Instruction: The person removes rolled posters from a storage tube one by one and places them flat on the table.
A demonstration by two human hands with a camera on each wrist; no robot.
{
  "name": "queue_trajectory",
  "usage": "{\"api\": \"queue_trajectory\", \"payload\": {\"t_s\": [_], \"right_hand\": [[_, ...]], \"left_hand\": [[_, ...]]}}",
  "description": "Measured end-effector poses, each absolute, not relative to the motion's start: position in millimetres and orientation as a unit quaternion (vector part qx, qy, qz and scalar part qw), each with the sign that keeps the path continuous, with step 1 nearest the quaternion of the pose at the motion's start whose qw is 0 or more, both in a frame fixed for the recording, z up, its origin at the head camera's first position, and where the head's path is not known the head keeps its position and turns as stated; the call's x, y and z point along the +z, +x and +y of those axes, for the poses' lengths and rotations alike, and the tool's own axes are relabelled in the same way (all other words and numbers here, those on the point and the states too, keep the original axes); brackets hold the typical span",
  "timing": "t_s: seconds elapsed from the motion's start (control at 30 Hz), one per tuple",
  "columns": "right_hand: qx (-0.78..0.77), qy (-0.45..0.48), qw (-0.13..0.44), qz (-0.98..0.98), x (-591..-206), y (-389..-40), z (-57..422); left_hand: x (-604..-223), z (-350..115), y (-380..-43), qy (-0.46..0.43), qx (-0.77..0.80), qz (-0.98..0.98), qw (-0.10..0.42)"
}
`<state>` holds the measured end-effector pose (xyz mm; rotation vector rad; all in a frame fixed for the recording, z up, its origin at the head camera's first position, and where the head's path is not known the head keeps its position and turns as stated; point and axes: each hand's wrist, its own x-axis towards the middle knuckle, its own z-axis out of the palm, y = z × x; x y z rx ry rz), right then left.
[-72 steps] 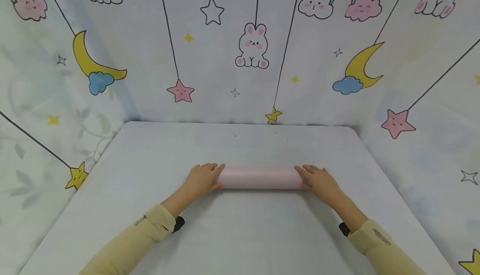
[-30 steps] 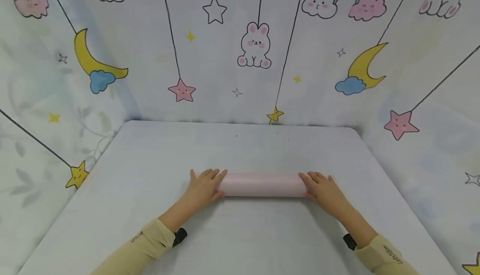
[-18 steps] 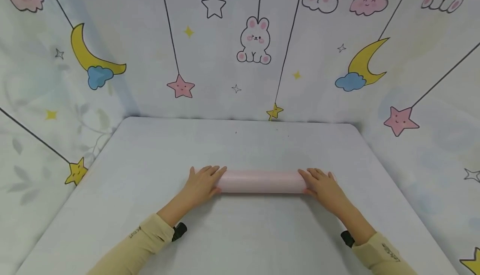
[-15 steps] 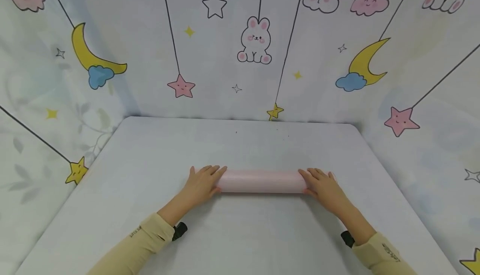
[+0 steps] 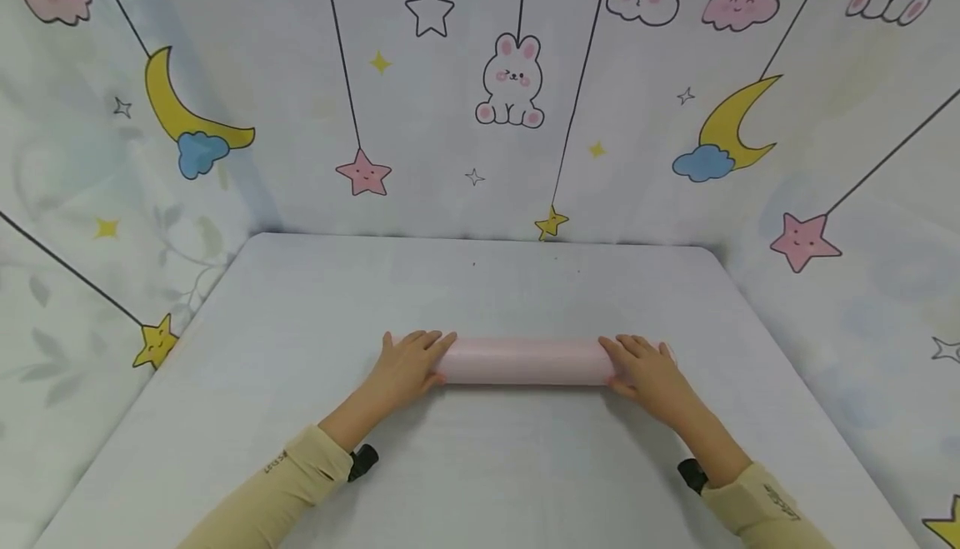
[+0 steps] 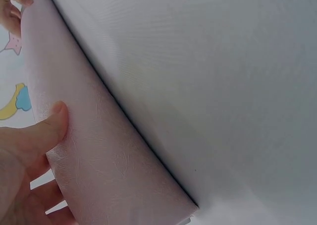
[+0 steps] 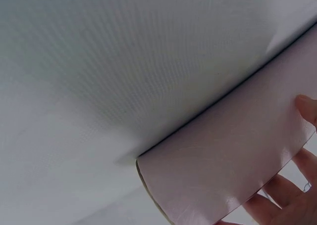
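Note:
A smooth pale pink roll (image 5: 525,361), like a rolled-up mat, lies crosswise on the white table (image 5: 487,466). My left hand (image 5: 405,367) grips it near its left end, with the thumb (image 6: 58,117) on the near side and the fingers over the far side. Toward the other end my right hand (image 5: 647,372) holds it the same way, its thumb (image 7: 304,106) pressed on the pink surface. The left wrist view shows fine creases on the roll (image 6: 99,150). In the right wrist view the roll's (image 7: 223,150) end has a thin brownish edge.
Behind the table hangs a white backdrop (image 5: 435,116) printed with bunnies, stars and moons, which also runs along both sides. Black devices (image 5: 363,461) sit at the wrists by the cream sleeves (image 5: 262,495). A few small dark specks mark the table's far part.
Since the oldest frame the roll and both hands have come slightly nearer to me, and the little fingers have spread outward. Over the last half second the hands and roll hardly move.

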<state>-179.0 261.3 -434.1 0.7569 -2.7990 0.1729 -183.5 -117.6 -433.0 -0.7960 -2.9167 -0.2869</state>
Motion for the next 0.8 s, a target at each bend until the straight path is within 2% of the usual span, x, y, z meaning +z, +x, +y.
{"api": "queue_trajectory", "payload": {"t_s": [0.37, 0.53, 0.8], "right_hand": [[0.033, 0.245, 0.096, -0.964, -434.4, -181.9, 244.6], [0.021, 0.274, 0.091, -0.957, -434.7, -187.0, 227.1], [0.0, 0.326, 0.112, -0.939, -437.7, -194.3, 203.5]], "left_hand": [[-434.4, -113.4, -183.7, -0.261, -0.089, -0.96, 0.05], [-432.6, -112.7, -184.1, -0.263, -0.096, -0.959, 0.05], [-433.8, -112.8, -183.4, -0.263, -0.096, -0.958, 0.057]]}}
